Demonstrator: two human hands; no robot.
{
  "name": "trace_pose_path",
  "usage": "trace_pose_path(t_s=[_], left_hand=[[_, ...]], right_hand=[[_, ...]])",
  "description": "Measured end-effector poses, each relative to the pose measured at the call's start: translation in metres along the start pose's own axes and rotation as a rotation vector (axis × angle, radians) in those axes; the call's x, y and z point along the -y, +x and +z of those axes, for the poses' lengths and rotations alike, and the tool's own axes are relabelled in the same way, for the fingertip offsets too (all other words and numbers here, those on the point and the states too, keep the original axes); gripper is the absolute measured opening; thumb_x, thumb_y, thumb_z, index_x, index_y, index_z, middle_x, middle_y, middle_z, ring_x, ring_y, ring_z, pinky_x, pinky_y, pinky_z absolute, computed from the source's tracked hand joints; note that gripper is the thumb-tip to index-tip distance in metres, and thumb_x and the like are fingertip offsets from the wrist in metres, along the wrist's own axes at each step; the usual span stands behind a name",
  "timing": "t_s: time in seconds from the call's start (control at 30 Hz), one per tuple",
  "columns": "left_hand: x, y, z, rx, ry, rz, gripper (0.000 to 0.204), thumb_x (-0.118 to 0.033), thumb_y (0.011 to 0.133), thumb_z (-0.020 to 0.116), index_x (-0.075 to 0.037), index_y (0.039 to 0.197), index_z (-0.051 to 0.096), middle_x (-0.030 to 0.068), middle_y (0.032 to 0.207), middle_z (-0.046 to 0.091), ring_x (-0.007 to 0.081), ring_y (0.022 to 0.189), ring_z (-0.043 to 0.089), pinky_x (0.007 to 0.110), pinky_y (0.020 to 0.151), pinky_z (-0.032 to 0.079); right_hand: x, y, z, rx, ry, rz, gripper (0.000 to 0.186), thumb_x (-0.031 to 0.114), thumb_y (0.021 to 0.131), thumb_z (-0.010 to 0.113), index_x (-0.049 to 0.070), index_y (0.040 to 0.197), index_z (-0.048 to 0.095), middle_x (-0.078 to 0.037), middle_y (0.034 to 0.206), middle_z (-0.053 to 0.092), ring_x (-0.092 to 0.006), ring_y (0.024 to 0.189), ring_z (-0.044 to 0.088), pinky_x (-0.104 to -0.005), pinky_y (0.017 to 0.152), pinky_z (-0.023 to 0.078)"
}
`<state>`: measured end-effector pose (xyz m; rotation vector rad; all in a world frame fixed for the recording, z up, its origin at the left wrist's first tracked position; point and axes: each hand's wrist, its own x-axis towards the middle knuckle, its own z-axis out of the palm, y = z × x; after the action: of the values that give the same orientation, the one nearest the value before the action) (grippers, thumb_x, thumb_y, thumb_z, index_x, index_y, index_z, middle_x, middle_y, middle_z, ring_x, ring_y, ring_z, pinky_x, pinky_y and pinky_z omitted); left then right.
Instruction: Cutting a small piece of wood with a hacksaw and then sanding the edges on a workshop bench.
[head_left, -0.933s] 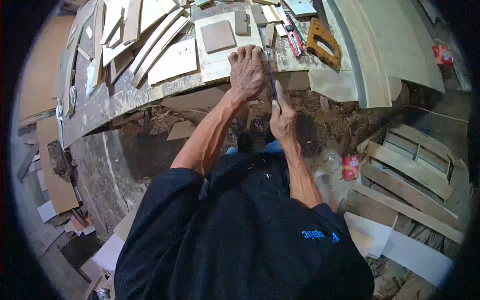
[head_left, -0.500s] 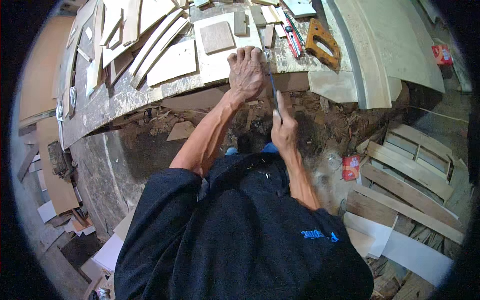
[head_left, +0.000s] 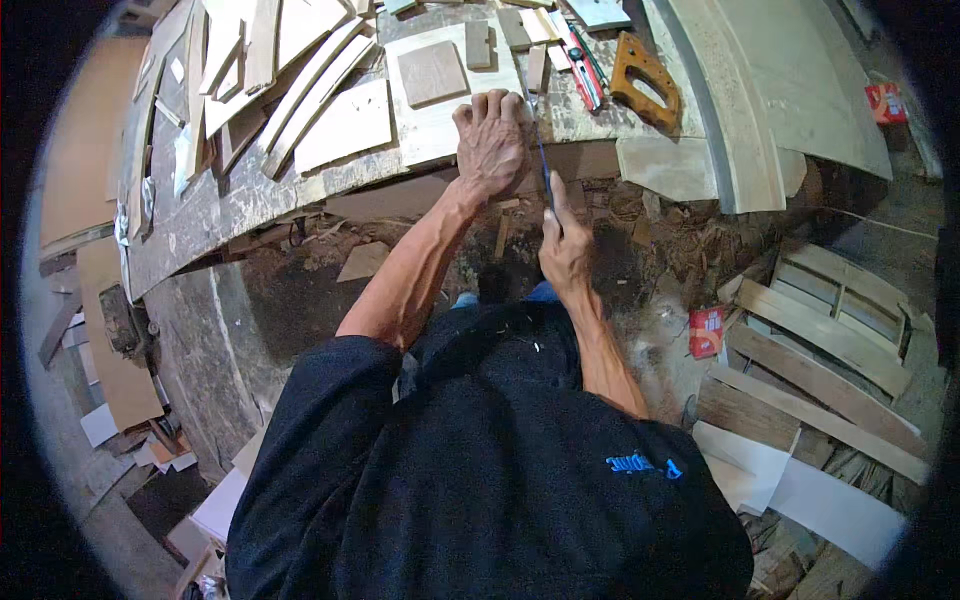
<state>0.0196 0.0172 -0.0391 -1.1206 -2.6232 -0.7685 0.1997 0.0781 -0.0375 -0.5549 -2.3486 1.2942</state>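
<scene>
blue tool [head_left: 545, 165] in my right hand [head_left: 567, 240], its far end just beside my left

my right fingers are clamped round the near end of the tool, index stretched forward along it, thumb lying on the left side. my left hand [head_left: 492, 148] presses down on the near right corner of the pale board [head_left: 425, 143], knuckles bent and fingers side by side; whether they grip anything underneath i can't tell.

the tool is ahead of my right fingers, over the bench's near edge. its long axis runs away from me, the far end leaning a little left, so it passes just right of my left hand. my right hand is the one on it; my left is beside its far part. whether the tip touches wood, i can't make out.

further out, on the board, lie a brown square [head_left: 432, 74] and a small block [head_left: 478, 45]. right of the tool on the bench [head_left: 205, 205] are a red cutter [head_left: 583, 80] and a wooden saw handle [head_left: 625, 65]. curved strips [head_left: 318, 95] lie to the left. down on the floor, to my right, sits a red box [head_left: 706, 332].
</scene>
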Motion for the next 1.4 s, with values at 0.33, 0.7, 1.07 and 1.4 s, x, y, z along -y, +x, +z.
trace_pose_path(t_s=[0.33, 0.7, 1.07, 1.4], left_hand=[[-0.003, 0.001, -0.001, -0.015, 0.000, 0.018, 0.039, -0.016, 0.084, 0.054, -0.007, 0.121, 0.048, 0.0112, 0.121, 0.050, 0.0305, 0.117, 0.045, 0.047, 0.098, 0.030], [0.002, 0.003, 0.005, -0.109, 0.016, 0.055, 0.046, -0.018, 0.078, 0.059, -0.005, 0.120, 0.048, 0.0127, 0.115, 0.049, 0.0298, 0.111, 0.045, 0.048, 0.094, 0.031], [-0.001, 0.001, 0.000, -0.089, 0.009, 0.040, 0.041, -0.016, 0.082, 0.058, -0.008, 0.120, 0.048, 0.0111, 0.116, 0.050, 0.0290, 0.113, 0.045, 0.047, 0.095, 0.031], [0.000, 0.004, 0.000, -0.094, 0.030, 0.061, 0.042, -0.020, 0.081, 0.059, -0.007, 0.120, 0.049, 0.0108, 0.116, 0.050, 0.0288, 0.111, 0.046, 0.048, 0.092, 0.030]], right_hand=[[-0.003, -0.018, -0.002, 0.034, 0.066, 0.135, 0.055, 0.004, 0.098, 0.049, 0.016, 0.151, 0.041, -0.021, 0.136, 0.058, -0.0251, 0.105, 0.069, -0.0325, 0.082, 0.052], [0.029, -0.026, -0.032, 0.103, -0.058, 0.127, 0.058, 0.008, 0.098, 0.045, 0.017, 0.154, 0.035, -0.015, 0.071, 0.061, -0.0285, 0.061, 0.063, -0.0389, 0.061, 0.052], [0.041, 0.000, -0.022, 0.083, -0.299, -0.013, 0.059, 0.000, 0.094, 0.047, 0.009, 0.152, 0.036, -0.026, 0.066, 0.057, -0.0403, 0.060, 0.062, -0.0476, 0.057, 0.046], [0.031, 0.013, -0.012, 0.061, -0.266, -0.088, 0.060, 0.001, 0.095, 0.047, 0.009, 0.153, 0.033, -0.027, 0.066, 0.056, -0.0400, 0.056, 0.061, -0.0484, 0.055, 0.045]])
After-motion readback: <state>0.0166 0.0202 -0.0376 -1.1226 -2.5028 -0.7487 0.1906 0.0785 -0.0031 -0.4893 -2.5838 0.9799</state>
